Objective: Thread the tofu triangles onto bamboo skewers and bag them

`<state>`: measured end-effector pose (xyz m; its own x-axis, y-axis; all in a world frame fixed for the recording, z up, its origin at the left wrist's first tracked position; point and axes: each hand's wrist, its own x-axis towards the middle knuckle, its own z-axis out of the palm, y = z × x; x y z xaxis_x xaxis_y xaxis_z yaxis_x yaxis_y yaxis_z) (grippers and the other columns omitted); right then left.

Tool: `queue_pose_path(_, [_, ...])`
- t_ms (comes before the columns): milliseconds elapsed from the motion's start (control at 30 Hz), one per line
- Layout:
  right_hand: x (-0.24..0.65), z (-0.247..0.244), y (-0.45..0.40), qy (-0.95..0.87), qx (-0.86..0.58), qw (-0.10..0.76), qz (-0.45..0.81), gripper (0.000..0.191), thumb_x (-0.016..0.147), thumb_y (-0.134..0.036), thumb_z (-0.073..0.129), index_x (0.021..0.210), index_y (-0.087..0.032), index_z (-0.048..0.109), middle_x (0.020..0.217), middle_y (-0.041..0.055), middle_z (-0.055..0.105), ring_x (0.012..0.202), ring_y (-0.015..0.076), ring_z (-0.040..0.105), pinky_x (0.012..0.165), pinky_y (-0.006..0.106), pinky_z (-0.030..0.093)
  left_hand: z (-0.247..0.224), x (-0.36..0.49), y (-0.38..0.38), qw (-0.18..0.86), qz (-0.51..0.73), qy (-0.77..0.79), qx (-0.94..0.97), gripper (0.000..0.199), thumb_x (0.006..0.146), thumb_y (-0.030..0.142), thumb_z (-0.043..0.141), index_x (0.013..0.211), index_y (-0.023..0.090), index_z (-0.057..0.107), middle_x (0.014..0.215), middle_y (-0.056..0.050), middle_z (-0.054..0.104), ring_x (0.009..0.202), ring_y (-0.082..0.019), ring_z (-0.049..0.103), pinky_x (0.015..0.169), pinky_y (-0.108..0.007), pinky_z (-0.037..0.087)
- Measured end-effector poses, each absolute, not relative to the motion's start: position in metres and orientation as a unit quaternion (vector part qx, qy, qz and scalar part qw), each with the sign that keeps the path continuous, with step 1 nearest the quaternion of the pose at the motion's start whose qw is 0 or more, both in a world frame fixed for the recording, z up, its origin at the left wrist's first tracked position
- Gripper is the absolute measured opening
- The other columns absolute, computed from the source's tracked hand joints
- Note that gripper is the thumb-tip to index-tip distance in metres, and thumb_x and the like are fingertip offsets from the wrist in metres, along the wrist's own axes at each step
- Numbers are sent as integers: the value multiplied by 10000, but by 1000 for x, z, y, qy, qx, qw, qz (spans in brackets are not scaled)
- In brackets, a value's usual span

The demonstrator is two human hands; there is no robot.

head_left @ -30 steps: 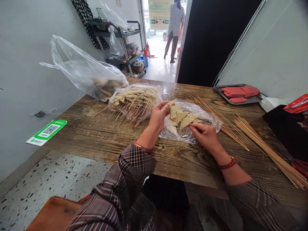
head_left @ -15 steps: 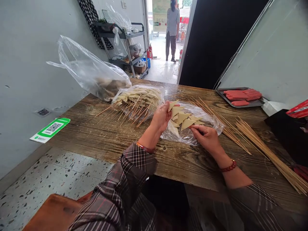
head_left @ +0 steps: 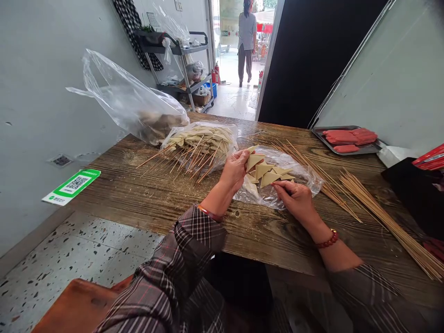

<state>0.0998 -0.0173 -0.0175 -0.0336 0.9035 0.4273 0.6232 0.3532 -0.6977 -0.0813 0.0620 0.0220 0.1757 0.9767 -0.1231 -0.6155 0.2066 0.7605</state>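
Observation:
My left hand (head_left: 235, 170) pinches folded triangles of beige tofu skin (head_left: 255, 160) over an opened clear plastic bag (head_left: 305, 178). More tofu-skin triangles (head_left: 269, 178) line up from there toward my right hand (head_left: 294, 199). Its thumb and fingers are closed at the near end of this row, on what looks like a bamboo skewer, mostly hidden by the triangles and fingers. To the left, a pile of skewered tofu skin (head_left: 204, 136) lies on another clear bag, the sticks pointing toward me.
Loose bamboo skewers (head_left: 381, 210) lie on the right of the wooden table (head_left: 145, 199). Behind them is a dark tray (head_left: 367, 149) of pink sticks. A large plastic bag (head_left: 128, 99) and a green QR-code card (head_left: 72, 186) are at left. A person (head_left: 247, 37) is in the doorway beyond.
The triangle in my left hand has moved down and right, closer to the others in the row. My right hand has shifted slightly left. The person in the doorway has stepped.

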Motion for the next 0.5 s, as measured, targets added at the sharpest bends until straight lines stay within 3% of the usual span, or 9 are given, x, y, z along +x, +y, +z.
queue_pose_path(333, [99,-18,-16,-698,-546,427,178,281,906,-387,549,835,-200,747,552,3,649,523,154,599,579,274,457,22,-79,59,706,553,304,320,146,863,264,661,830,123,676,806,-75,739,828,-202,734,763,-288,558])
queue_pose_path(500, [98,-16,-15,-691,-548,426,203,296,907,-401,546,824,-199,745,538,-6,629,513,144,577,573,265,451,22,-80,59,702,551,319,318,148,883,263,638,854,123,673,810,-71,734,807,-192,733,801,-310,557])
